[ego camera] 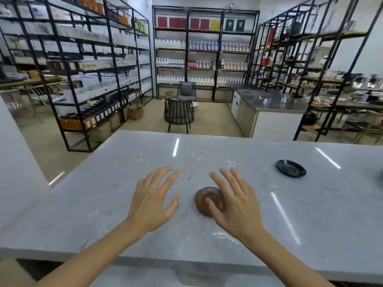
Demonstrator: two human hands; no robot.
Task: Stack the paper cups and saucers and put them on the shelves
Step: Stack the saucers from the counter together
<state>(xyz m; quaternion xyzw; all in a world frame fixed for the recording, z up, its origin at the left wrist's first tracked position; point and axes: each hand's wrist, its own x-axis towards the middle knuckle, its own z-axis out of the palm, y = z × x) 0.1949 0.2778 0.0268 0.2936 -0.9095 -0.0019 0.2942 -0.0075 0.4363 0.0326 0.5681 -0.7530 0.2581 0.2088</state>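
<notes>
A brown saucer point(207, 198) lies on the grey marble counter point(124, 183) in front of me. My right hand point(234, 204) hovers over its right half with fingers spread, thumb over the saucer's middle; whether it touches is unclear. My left hand point(153, 199) is open above the bare counter just left of the saucer, holding nothing. A black saucer point(290, 168) sits farther away on the counter, to the right. No paper cups are in sight.
Black metal shelving racks stand at the left point(83, 79), the back point(205, 52) and the right point(310, 69), stocked with bottles and boxes. Two dark chairs point(179, 112) stand on the floor beyond the counter. A steel-topped cabinet point(267, 104) is at right.
</notes>
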